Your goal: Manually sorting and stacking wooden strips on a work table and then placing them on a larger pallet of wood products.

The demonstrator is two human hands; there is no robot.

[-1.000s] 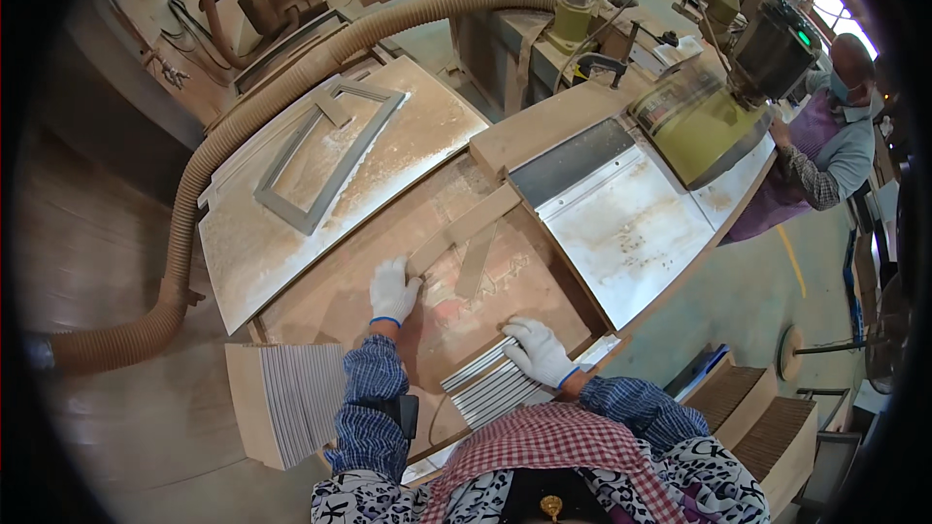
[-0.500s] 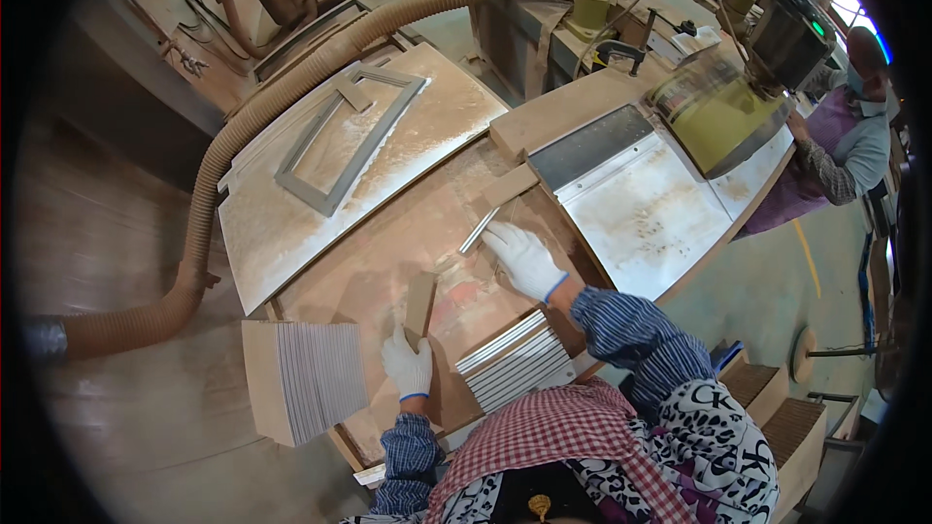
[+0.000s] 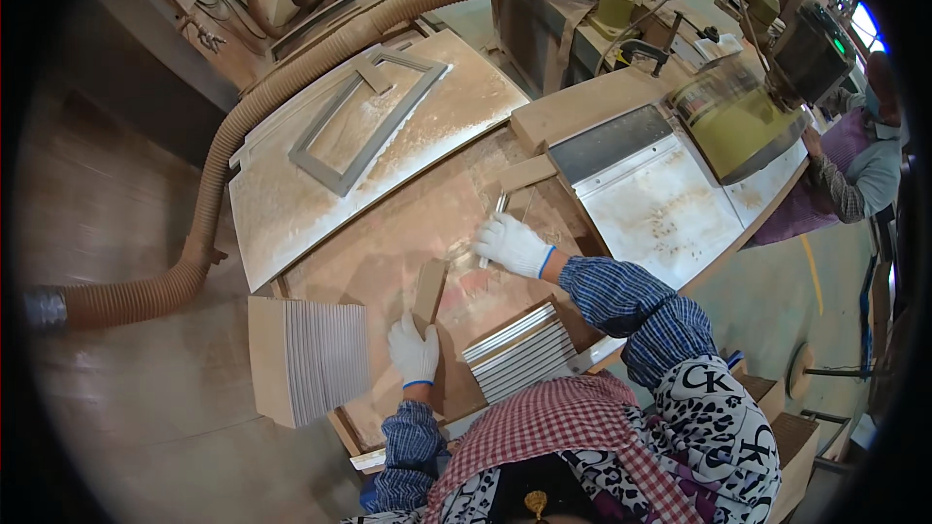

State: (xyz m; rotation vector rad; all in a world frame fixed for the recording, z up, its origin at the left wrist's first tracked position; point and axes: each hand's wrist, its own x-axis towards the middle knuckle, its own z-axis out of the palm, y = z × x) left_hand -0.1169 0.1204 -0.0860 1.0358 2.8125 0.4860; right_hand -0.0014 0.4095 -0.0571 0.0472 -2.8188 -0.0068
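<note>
Pinches the near end of a flat brown piece (image 3: 431,288) between thumb and fingers of the white-gloved left hand (image 3: 414,353), on or just over the surface (image 3: 349,277); cannot tell which. Holds a narrow silvery strip (image 3: 501,204) in the right hand (image 3: 515,245), with fingers bent across the middle and both ends showing past them; cannot make out the fingertips underneath. Points both long axes away from the body, leaning slightly rightward and nearly parallel, with the strip to the right of the brown piece, a little farther out and apart from it. Has a second brown piece (image 3: 527,173) just beyond the strip's far end, nearer to the right hand, angled toward a wooden block (image 3: 582,107). Meets that block and a metal plate (image 3: 660,209) as barriers ahead on the right, below a green machine (image 3: 743,126). Keeps a bundle of silvery strips (image 3: 524,351) near the body, a tall stack of boards (image 3: 335,359) left of the left hand, and a grey frame (image 3: 342,181) on a pale panel (image 3: 262,233) farther ahead.
</note>
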